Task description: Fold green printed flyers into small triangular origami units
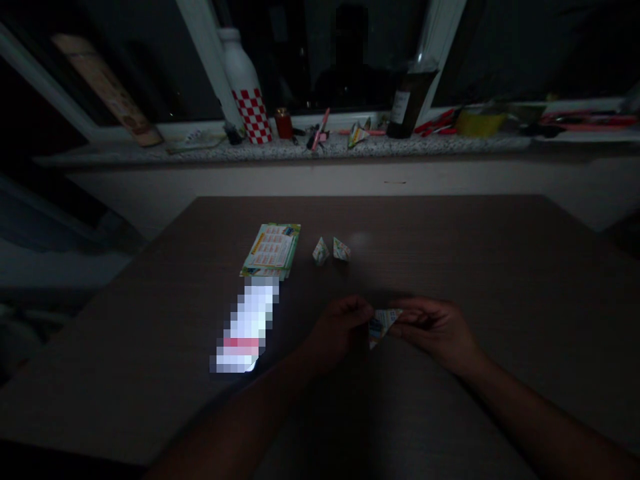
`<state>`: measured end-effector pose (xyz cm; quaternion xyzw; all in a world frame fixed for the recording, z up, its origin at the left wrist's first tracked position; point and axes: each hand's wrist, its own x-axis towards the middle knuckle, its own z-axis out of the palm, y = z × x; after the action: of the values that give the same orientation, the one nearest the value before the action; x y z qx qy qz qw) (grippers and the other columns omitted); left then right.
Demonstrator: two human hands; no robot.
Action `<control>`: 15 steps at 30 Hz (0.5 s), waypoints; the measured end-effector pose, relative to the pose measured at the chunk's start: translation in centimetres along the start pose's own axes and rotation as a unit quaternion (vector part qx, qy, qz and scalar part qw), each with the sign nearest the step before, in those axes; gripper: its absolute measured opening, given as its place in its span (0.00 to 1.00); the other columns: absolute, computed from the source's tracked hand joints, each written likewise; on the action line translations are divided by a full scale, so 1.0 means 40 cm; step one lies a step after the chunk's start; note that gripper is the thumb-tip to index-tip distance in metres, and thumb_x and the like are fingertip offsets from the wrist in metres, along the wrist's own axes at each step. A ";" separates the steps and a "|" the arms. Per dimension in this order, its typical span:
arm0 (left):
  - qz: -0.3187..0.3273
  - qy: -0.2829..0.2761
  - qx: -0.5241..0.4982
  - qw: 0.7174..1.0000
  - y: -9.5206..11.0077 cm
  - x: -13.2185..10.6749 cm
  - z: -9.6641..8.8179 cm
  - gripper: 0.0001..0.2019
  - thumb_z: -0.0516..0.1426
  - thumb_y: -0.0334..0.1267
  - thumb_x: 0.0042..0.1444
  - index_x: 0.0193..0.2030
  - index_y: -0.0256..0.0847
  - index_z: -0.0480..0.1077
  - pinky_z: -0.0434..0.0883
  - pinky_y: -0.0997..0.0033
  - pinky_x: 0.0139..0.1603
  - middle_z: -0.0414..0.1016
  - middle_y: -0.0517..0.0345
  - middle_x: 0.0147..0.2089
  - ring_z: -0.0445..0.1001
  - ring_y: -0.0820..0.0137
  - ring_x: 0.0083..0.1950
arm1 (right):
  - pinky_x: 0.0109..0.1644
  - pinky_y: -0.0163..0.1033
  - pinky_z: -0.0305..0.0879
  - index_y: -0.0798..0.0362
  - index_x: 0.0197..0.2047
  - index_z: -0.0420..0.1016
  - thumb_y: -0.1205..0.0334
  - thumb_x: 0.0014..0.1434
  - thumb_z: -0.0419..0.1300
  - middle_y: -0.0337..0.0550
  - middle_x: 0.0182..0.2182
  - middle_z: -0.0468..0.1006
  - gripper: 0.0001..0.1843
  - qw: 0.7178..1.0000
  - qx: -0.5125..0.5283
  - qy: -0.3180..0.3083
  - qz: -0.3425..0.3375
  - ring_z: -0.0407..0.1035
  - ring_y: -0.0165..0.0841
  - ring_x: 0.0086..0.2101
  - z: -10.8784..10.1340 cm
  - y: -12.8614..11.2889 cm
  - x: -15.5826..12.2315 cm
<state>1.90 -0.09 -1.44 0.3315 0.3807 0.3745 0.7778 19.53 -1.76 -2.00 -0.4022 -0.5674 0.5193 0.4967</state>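
Observation:
A small folded paper triangle (382,324) with printed text and colours is held between my two hands above the table. My left hand (345,323) pinches its left side between thumb and fingers. On the other side, my right hand (435,327) grips the right corner with thumb and fingertips. Just beyond my hands stand two little folded paper pieces, one on the left (321,251) and one on the right (341,249). To their left lies a stack of printed paper sheets (273,248). The finer folds of the held paper are too dark to make out.
A lit, blurred-out phone (245,327) lies left of my hands on the brown table (140,313). Behind it, the window sill (190,155) bears a red-and-white checkered bottle (253,110), a small red jar (283,124), a dark pouch (404,107) and pens.

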 end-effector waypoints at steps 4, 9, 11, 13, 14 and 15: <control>0.026 -0.004 0.041 0.999 -0.004 0.003 -0.006 0.17 0.64 0.48 0.43 0.25 0.37 0.64 0.61 0.76 0.27 0.64 0.64 0.24 0.63 0.77 0.25 | 0.33 0.35 0.77 0.52 0.39 0.77 0.57 0.47 0.70 0.44 0.30 0.83 0.16 1.000 -0.008 -0.003 -0.007 0.78 0.33 0.29 0.001 0.002 0.001; 0.158 0.027 0.231 0.960 -0.011 -0.012 -0.012 0.14 0.56 0.47 0.55 0.30 0.37 0.66 0.60 0.76 0.30 0.64 0.63 0.26 0.62 0.75 0.28 | 0.32 0.33 0.74 0.51 0.38 0.75 0.54 0.50 0.68 0.43 0.29 0.82 0.14 1.000 -0.011 0.015 -0.022 0.77 0.32 0.28 0.010 -0.003 0.003; 0.186 0.031 0.294 0.937 -0.011 -0.024 -0.006 0.13 0.54 0.46 0.58 0.31 0.37 0.66 0.60 0.76 0.32 0.66 0.62 0.28 0.63 0.74 0.30 | 0.28 0.31 0.71 0.51 0.35 0.75 0.55 0.50 0.67 0.40 0.24 0.80 0.12 0.999 -0.027 0.031 -0.022 0.74 0.29 0.24 0.014 -0.005 0.003; 0.198 0.029 0.338 0.919 -0.009 -0.035 0.002 0.12 0.53 0.45 0.60 0.32 0.37 0.67 0.60 0.75 0.32 0.66 0.61 0.28 0.64 0.74 0.31 | 0.24 0.29 0.68 0.51 0.32 0.74 0.56 0.50 0.67 0.37 0.21 0.77 0.10 0.998 -0.044 0.044 -0.022 0.71 0.27 0.21 0.016 -0.005 0.003; 0.200 0.026 0.351 0.914 -0.007 -0.039 0.006 0.12 0.53 0.44 0.60 0.32 0.37 0.67 0.60 0.75 0.32 0.66 0.62 0.28 0.64 0.74 0.31 | 0.24 0.29 0.67 0.52 0.32 0.74 0.57 0.50 0.67 0.37 0.21 0.76 0.09 0.997 -0.050 0.049 -0.026 0.70 0.27 0.20 0.016 -0.004 0.003; 0.201 0.024 0.358 0.911 -0.005 -0.041 0.009 0.12 0.53 0.43 0.60 0.32 0.37 0.67 0.60 0.75 0.32 0.66 0.62 0.28 0.64 0.74 0.31 | 0.24 0.29 0.67 0.52 0.31 0.74 0.58 0.49 0.67 0.37 0.21 0.75 0.09 0.996 -0.057 0.054 -0.031 0.69 0.27 0.20 0.016 -0.003 0.002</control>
<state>1.57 -1.64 -0.87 0.6483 0.4329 0.3695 0.5057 18.90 -1.82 -1.84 -0.4397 -0.5808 0.4475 0.5187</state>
